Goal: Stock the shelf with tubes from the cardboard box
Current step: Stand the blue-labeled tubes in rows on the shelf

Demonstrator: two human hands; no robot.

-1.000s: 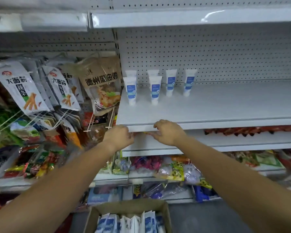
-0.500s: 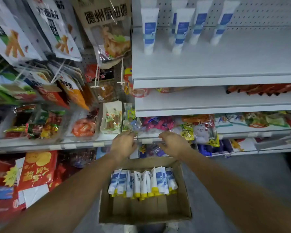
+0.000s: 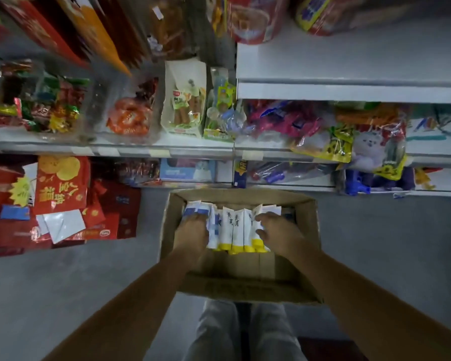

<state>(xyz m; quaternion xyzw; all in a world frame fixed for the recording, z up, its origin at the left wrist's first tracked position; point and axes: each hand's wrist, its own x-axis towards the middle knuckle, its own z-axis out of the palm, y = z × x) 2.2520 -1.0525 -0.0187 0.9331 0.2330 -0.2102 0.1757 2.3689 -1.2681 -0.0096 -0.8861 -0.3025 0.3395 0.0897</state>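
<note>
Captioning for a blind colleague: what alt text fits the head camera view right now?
Two bare hands reach into an open brown cardboard box on the grey floor, the left hand and right hand at either end of a row of white yellow-capped tubes. Beyond, white store shelves hold colourful snack packets.

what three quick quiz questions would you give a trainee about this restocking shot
1. True or false: the cardboard box stands on a shelf.
2. Where are the left hand and the right hand? A) on a shelf edge B) inside the box, at opposite ends of the row of tubes C) hanging beside the legs
3. Fill in: the tube ends nearest the person are ____ in colour.
Key: 1 false, it sits on the floor; 2 B; 3 yellow.
</note>
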